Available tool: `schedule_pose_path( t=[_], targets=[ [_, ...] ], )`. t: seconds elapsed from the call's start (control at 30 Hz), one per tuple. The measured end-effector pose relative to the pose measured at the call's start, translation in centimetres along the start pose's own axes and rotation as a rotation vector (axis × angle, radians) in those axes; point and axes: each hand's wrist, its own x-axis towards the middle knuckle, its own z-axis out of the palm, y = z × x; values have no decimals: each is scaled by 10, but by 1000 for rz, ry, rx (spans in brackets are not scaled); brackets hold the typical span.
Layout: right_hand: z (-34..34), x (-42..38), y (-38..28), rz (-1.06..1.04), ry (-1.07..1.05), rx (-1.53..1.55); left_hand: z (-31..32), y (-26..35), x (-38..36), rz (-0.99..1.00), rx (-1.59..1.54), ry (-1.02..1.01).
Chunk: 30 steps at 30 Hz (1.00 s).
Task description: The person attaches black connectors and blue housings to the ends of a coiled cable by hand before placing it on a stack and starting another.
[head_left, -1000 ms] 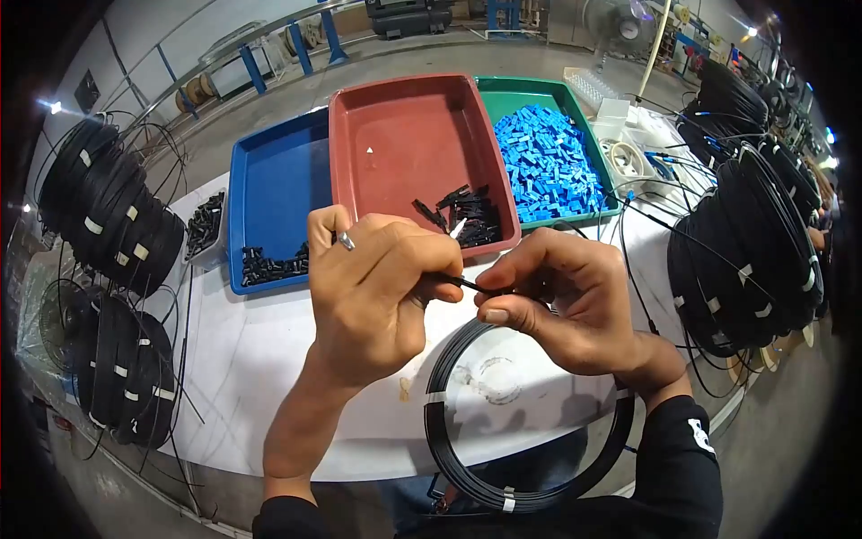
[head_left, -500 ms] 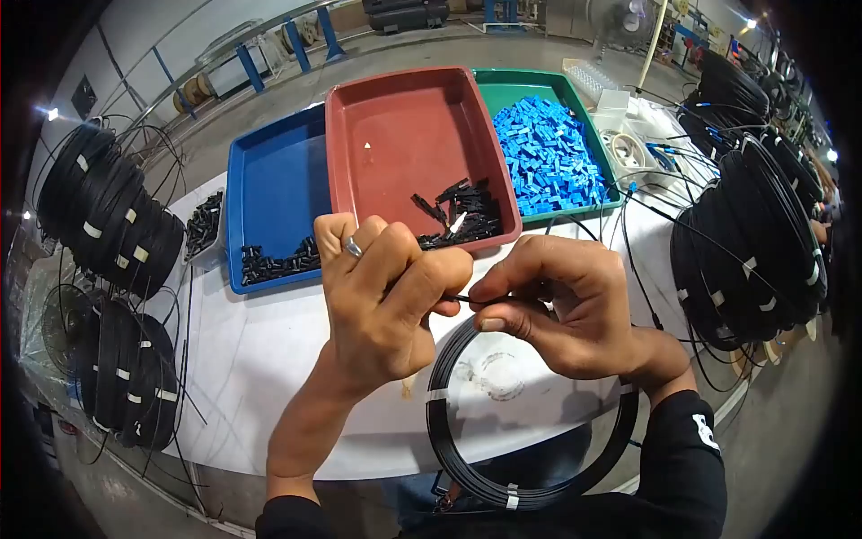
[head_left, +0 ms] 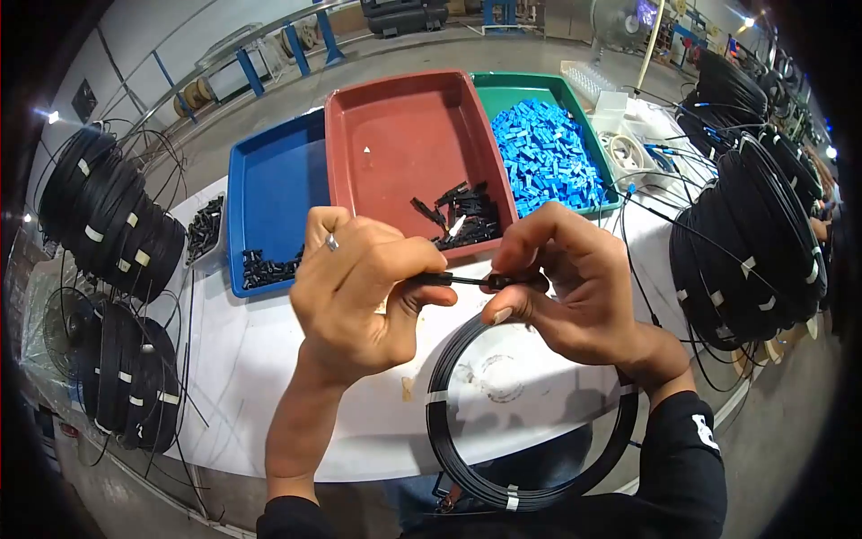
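Note:
Between my two hands, in front of the red tray, runs a short stretch of thin black cable (head_left: 469,281). My left hand (head_left: 359,292), with a ring on one finger, pinches a small black tubular piece (head_left: 435,279) at the left end of this stretch. A thicker black connector part (head_left: 514,282) sits between the thumb and fingers of my right hand (head_left: 575,287). Its far end is partly hidden by the fingers. Below my hands, a coil of black cable (head_left: 438,440) bound with white tape hangs over the table's front edge.
A red tray (head_left: 395,162) holds black parts (head_left: 467,216) and overlaps a blue tray (head_left: 274,180) with more black pieces. The green tray (head_left: 485,85) is full of blue connectors (head_left: 552,157). Large cable coils stand left (head_left: 117,211) and right (head_left: 745,242) on the white table (head_left: 269,395).
My hands have drawn apart slightly, my left going left. The black pieces at both ends of the cable stretch now show; before, mostly the cable showed between my fingers.

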Motion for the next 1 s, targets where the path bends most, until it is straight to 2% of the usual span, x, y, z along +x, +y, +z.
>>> schedule_pose_path(
  t=[0.17, 0.23, 0.37, 0.43, 0.57, 0.63, 0.77, 0.83, 1.0],
  targets=[
    [-7, 4, 3, -57, -41, -200, -9, -1, 0, 18, -88, -7],
    [-6, 6, 7, -188, -43, -287, -13, 3, 2, -37, -123, -44],
    [-5, 9, 11, -287, -44, -330, -17, 2, 3, -80, -142, -62],
    [-6, 10, 13, -380, -28, -383, -17, 3, 5, -118, -37, -87],
    [-9, 10, 16, -365, -58, -388, -14, -1, 5, -11, -62, -87],
    [-7, 8, 20, -415, -21, -373, -9, 0, 3, -102, -92, -13],
    [-6, 7, 18, -374, -29, -353, -11, 2, 5, -61, -63, -31],
    [-6, 8, 17, -381, -35, -350, -13, 7, 5, -168, -61, -110],
    [-4, 8, 16, -374, -64, -384, -14, 7, 6, -215, -101, -191]
  ],
)
